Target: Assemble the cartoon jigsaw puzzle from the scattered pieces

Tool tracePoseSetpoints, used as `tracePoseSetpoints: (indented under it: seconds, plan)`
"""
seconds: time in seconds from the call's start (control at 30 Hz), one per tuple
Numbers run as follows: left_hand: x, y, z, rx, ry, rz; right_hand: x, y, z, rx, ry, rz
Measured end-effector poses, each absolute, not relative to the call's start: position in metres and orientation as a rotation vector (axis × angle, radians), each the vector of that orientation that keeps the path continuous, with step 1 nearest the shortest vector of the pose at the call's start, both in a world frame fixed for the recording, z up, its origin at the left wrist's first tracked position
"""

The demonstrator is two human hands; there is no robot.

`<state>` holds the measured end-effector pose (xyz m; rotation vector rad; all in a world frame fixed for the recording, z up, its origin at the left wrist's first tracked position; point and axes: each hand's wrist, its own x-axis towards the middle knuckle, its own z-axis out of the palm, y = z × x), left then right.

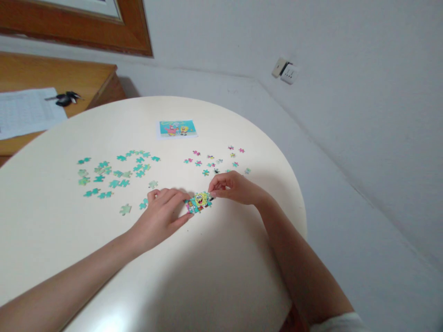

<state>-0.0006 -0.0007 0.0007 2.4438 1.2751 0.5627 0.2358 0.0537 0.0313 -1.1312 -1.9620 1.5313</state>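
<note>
A small joined section of jigsaw puzzle [200, 201] with a yellow cartoon face lies flat on the table. My left hand [162, 210] holds it at the left end, fingers on the far edge and thumb on the near edge. At the section's upper right corner, my right hand [233, 186] is closed in a pinch on a small puzzle piece [212, 198], mostly hidden by the fingertips. Whether that piece is joined to the section I cannot tell. Loose pink and yellow pieces [211, 164] lie beyond my right hand, and several green ones [114, 183] lie to the left.
A picture card [177, 129] with two cartoon figures lies toward the far side of the round white table [214, 276]. Behind at left, a wooden desk [93, 78] bears paper sheets [29, 110] and keys [65, 98]. A wall socket [289, 74] is on the right.
</note>
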Motion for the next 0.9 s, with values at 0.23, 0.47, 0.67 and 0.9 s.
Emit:
tracePoseSetpoints:
  seconds: [0.23,0.47,0.67,0.9]
  plan:
    - [-0.0006,-0.0010,-0.0001,2.439,1.279,0.560,0.2352,0.0535,0.0296,-1.132,-1.979,1.578]
    - [-0.0009,-0.0009,-0.0010,2.436,1.280,0.570,0.2347,0.0519,0.0285,-1.127,-1.959,1.630]
    - [-0.0008,-0.0020,0.0010,2.429,1.286,0.565,0.2341,0.0515,0.0283,-1.140,-1.967,1.646]
    - [-0.0007,-0.0021,0.0011,2.431,1.295,0.556,0.2336,0.0519,0.0302,-1.123,-2.016,1.611]
